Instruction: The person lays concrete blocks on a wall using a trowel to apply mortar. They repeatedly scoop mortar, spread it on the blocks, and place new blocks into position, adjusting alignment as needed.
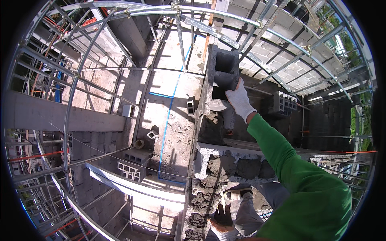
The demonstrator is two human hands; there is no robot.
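My right hand, in a white glove with a green sleeve behind it, grips the near right edge of a grey hollow concrete block. The block sits on top of the narrow wall, its open cells facing up. Wet mortar lies on the wall just nearer than the block. Low in the picture is my left hand, also in a white glove, by my shoe. A dark shape shows at its fingers; I cannot make out what it is. Nearer blocks have their cells filled with mortar.
Metal scaffold tubes surround the wall. Down to the left, a blue pipe crosses the floor near stacked hollow blocks. A thin string line runs toward the wall. More blocks stand at the right. My shoe shows below.
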